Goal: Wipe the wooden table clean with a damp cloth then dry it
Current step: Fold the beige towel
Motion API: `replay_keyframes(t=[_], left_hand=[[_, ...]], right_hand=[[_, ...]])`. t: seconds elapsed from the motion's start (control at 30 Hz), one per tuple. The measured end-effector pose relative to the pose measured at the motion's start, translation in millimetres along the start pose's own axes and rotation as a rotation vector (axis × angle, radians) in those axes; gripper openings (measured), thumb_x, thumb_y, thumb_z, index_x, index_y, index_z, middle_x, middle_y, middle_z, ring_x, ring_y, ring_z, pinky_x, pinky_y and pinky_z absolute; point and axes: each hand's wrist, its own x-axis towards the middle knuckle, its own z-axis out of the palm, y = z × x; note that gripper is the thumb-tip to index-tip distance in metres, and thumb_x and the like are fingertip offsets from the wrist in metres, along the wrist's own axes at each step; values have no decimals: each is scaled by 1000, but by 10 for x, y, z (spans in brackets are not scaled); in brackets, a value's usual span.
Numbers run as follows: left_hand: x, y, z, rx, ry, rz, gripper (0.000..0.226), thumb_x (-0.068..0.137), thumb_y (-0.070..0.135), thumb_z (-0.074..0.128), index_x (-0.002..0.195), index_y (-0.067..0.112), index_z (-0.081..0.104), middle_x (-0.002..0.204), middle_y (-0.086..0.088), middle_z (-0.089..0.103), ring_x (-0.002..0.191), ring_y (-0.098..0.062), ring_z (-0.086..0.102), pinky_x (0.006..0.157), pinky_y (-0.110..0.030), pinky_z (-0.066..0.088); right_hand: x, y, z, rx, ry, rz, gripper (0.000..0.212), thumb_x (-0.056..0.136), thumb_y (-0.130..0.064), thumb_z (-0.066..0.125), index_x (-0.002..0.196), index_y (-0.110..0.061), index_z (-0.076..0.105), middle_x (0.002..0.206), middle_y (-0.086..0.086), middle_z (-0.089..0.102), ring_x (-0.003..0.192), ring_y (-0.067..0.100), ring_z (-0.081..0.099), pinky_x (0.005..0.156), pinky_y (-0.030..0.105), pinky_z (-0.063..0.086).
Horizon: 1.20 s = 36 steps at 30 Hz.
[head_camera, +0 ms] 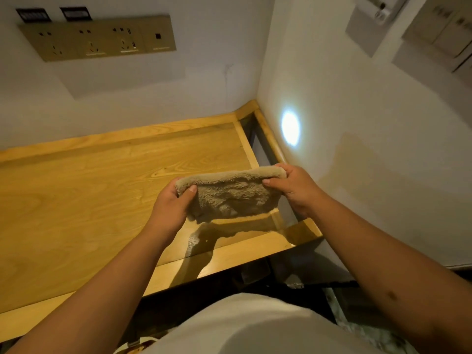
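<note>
A fluffy tan cloth [231, 194], folded, is held up above the right end of the wooden table [89, 200]. My left hand [171, 208] pinches its left upper corner with thumb on top. My right hand [293, 187] pinches its right upper corner. The cloth hangs between both hands, off the surface, and throws a shadow on the wood below. The tabletop is light oak with a raised rim along the back and right side.
White walls close in behind and to the right. A brass socket panel [102, 37] sits on the back wall. A bright light spot [290, 127] shines on the right wall. A dark gap [255, 144] runs between the tabletop and the right rail.
</note>
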Motion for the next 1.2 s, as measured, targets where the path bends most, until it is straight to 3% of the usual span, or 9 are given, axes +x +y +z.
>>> replay_keyframes(t=[0.07,0.2,0.33,0.43,0.57,0.73,0.93,1.07,1.2], left_hand=[[-31,117,33,-121,28,-7,14,104,18,50,107,21,63,88,-2,74,81,-26,68,70,-41,53],[-53,379,107,-207,96,48,16,106,24,45,108,25,61,86,3,76,74,-15,73,54,-28,55],[-105,543,69,-63,213,144,14,106,28,47,103,29,60,89,4,73,80,-10,70,75,-38,56],[-229,588,-13,-16,318,195,15,105,28,47,98,32,60,90,2,70,75,-9,67,72,-37,54],[-491,618,-157,41,459,201,18,106,26,47,95,35,59,88,4,68,68,0,64,66,-33,52],[-967,617,-410,40,559,157,20,107,23,44,97,34,58,97,-1,67,87,-25,66,68,-40,53],[-1717,418,-836,67,690,97,19,107,28,43,101,39,57,88,-2,68,66,-22,66,46,-33,51],[-2271,214,-1105,18,847,49,19,106,27,44,102,39,57,106,5,66,100,-14,64,86,-37,52],[-2861,43,-1370,-30,951,15,17,101,33,45,103,42,59,113,0,67,110,-21,64,97,-48,50]], right_hand=[[-28,-136,66,44,50,-69,14,87,-11,72,97,-22,71,83,-8,74,81,6,69,66,19,53],[-51,-403,162,7,99,-184,12,92,-16,69,100,-25,68,91,-4,72,82,5,68,69,21,54],[-79,-600,220,-16,117,-261,12,91,-12,70,96,-22,65,86,-5,71,78,4,68,71,26,57],[-116,-719,283,23,25,-264,18,91,-9,69,94,-26,66,80,-13,74,77,2,69,66,19,53],[-121,-773,480,2,-87,-238,19,91,-6,68,95,-25,65,79,-14,74,77,4,69,66,22,54],[-174,-728,924,-5,-158,-226,19,91,-4,65,95,-23,65,79,-12,72,74,0,67,63,18,51],[-381,-733,1593,-17,-350,-231,18,93,-4,64,100,-21,64,89,-2,72,78,6,68,70,24,55],[-644,-722,2119,-70,-519,-244,15,96,-10,61,103,-23,63,92,-4,71,80,4,68,69,22,54],[-979,-694,2649,-116,-665,-257,12,99,-14,57,102,-25,62,90,-6,70,79,2,67,68,21,54]])
